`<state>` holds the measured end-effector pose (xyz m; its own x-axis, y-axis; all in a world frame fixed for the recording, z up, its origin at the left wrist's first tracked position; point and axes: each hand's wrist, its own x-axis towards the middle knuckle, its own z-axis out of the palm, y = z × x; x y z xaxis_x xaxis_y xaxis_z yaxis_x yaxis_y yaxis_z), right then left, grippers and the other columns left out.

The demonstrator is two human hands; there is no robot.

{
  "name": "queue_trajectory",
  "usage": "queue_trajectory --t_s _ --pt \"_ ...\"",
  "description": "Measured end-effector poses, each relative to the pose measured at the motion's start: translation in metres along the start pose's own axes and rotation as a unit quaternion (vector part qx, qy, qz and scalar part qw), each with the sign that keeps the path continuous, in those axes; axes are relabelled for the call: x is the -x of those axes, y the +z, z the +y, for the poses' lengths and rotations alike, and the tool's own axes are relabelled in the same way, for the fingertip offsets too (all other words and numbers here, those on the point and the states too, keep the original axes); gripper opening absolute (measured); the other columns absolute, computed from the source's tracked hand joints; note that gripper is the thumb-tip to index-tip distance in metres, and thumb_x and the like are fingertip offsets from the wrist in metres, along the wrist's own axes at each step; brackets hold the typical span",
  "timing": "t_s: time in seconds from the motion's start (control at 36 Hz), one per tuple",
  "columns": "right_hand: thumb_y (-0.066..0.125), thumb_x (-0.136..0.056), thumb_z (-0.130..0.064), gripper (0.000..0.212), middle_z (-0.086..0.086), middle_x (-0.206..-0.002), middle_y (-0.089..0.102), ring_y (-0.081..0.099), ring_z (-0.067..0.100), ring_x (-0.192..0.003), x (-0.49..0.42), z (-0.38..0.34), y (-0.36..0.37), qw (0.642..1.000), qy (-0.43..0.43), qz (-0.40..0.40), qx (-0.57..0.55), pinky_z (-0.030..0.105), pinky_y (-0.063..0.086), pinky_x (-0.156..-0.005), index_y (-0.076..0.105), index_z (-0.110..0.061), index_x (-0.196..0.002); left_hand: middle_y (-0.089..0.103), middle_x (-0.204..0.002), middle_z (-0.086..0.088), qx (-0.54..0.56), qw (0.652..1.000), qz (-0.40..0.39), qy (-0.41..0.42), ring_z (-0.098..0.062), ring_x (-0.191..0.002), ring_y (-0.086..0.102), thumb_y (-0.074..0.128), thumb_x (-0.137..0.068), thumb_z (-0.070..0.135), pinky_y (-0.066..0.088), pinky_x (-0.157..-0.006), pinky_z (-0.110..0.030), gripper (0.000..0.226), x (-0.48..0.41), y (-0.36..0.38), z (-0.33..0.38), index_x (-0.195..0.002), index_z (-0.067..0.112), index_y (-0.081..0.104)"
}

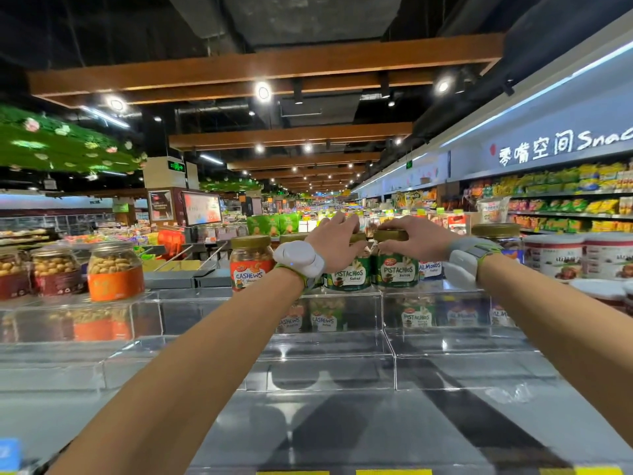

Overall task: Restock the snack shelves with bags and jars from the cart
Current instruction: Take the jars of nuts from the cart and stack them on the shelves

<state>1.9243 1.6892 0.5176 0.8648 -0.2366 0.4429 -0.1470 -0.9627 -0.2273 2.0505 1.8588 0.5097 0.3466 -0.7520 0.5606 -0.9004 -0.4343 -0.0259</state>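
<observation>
Big supermarket aisle, clear acrylic stepped display shelf [318, 347] filling the lower frame, and mid-frame on its top tier the left hand [337, 243] and right hand [412, 240] each have fingers clamped on a green-labelled gold-lidded pistachio jar [397, 272], side by side.

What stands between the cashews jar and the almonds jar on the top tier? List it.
In the head view, two pistachios jars stand side by side between the cashews jar and the almonds jar, with the left hand and right hand gripping their lids.
</observation>
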Motion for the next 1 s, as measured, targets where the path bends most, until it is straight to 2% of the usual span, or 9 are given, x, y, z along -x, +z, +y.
queue_trajectory --t_s 0.17,0.33,0.47,0.58,0.69,0.81,0.86,0.94,1.0 --pt "0.059 -0.093 -0.055 0.059 0.004 -0.117 0.064 0.063 0.015 -0.089 0.005 -0.004 -0.004 1.000 0.010 -0.004 0.001 0.020 0.042 -0.065 0.049 -0.025 -0.144 0.050 -0.128 -0.006 0.010 1.000 0.016 -0.009 -0.026 -0.119 0.045 0.049 -0.101 0.043 0.044 -0.096 -0.043 0.040 0.010 -0.007 0.005 -0.130 0.016 0.045" --pt "0.055 -0.096 -0.054 0.063 0.009 -0.151 0.044 0.045 0.029 -0.132 0.013 -0.014 -0.015 0.999 0.029 0.000 0.029 0.036 0.037 -0.100 0.042 -0.024 -0.149 0.047 -0.134 -0.007 0.036 0.999 0.035 -0.016 -0.027 -0.126 0.041 0.048 -0.101 0.037 0.041 -0.096 -0.041 0.038 0.021 -0.022 0.009 -0.132 0.016 0.045" --pt "0.054 -0.093 -0.061 0.066 0.007 -0.157 0.036 0.036 0.029 -0.142 0.015 -0.019 -0.023 0.998 0.036 0.012 0.059 0.044 0.031 -0.112 0.046 -0.024 -0.146 0.046 -0.135 -0.007 0.054 0.995 0.083 -0.017 -0.027 -0.129 0.039 0.052 -0.098 0.030 0.040 -0.100 -0.041 0.034 0.030 -0.034 0.016 -0.128 0.015 0.049" --pt "0.061 -0.091 -0.056 0.051 0.007 -0.147 0.047 0.055 0.028 -0.124 0.027 -0.023 -0.033 0.995 0.052 0.083 0.036 0.042 0.045 -0.101 0.059 -0.026 -0.132 0.048 -0.127 -0.006 0.128 0.980 0.152 -0.014 -0.026 -0.123 0.042 0.054 -0.097 0.026 0.039 -0.096 -0.035 0.027 0.032 -0.043 0.038 -0.122 0.015 0.053" --pt "0.064 -0.092 -0.036 0.032 0.002 -0.124 0.064 0.059 0.019 -0.106 0.052 -0.037 -0.037 0.983 0.033 0.181 -0.022 0.032 0.044 -0.085 0.068 -0.019 -0.120 0.051 -0.121 -0.003 0.238 0.950 0.200 -0.013 -0.023 -0.114 0.047 0.057 -0.096 0.023 0.046 -0.094 -0.040 0.025 0.037 -0.051 0.074 -0.119 0.015 0.054" --pt "0.062 -0.093 -0.031 0.016 -0.006 -0.103 0.070 0.067 0.014 -0.091 0.101 -0.034 -0.038 0.956 0.083 0.255 -0.121 0.034 0.053 -0.079 0.068 -0.023 -0.106 0.056 -0.114 -0.002 0.404 0.892 0.204 -0.003 -0.021 -0.105 0.056 0.060 -0.094 0.023 0.051 -0.091 -0.043 0.028 0.047 -0.048 0.126 -0.120 0.018 0.049" --pt "0.062 -0.094 -0.024 0.014 -0.005 -0.088 0.073 0.069 0.013 -0.078 0.133 -0.031 -0.036 0.936 0.110 0.280 -0.184 0.036 0.058 -0.071 0.069 -0.017 -0.104 0.058 -0.112 -0.002 0.464 0.865 0.192 0.002 -0.021 -0.102 0.058 0.062 -0.094 0.023 0.053 -0.090 -0.044 0.029 0.056 -0.042 0.154 -0.119 0.018 0.049" --pt "0.064 -0.096 -0.011 0.005 -0.006 -0.065 0.069 0.059 0.003 -0.050 0.184 -0.030 -0.031 0.911 0.129 0.305 -0.246 0.023 0.050 -0.048 0.068 -0.011 -0.097 0.060 -0.106 -0.002 0.508 0.839 0.193 0.017 -0.020 -0.095 0.060 0.063 -0.092 0.021 0.053 -0.088 -0.041 0.026 0.072 -0.025 0.188 -0.115 0.016 0.051" --pt "0.068 -0.093 -0.014 0.007 -0.005 -0.065 0.068 0.056 0.001 -0.047 0.232 -0.023 -0.030 0.911 0.170 0.309 -0.214 0.019 0.045 -0.046 0.070 -0.020 -0.089 0.061 -0.097 0.002 0.527 0.834 0.165 0.018 -0.023 -0.093 0.061 0.062 -0.093 0.019 0.051 -0.084 -0.039 0.025 0.091 -0.004 0.220 -0.116 0.017 0.051"
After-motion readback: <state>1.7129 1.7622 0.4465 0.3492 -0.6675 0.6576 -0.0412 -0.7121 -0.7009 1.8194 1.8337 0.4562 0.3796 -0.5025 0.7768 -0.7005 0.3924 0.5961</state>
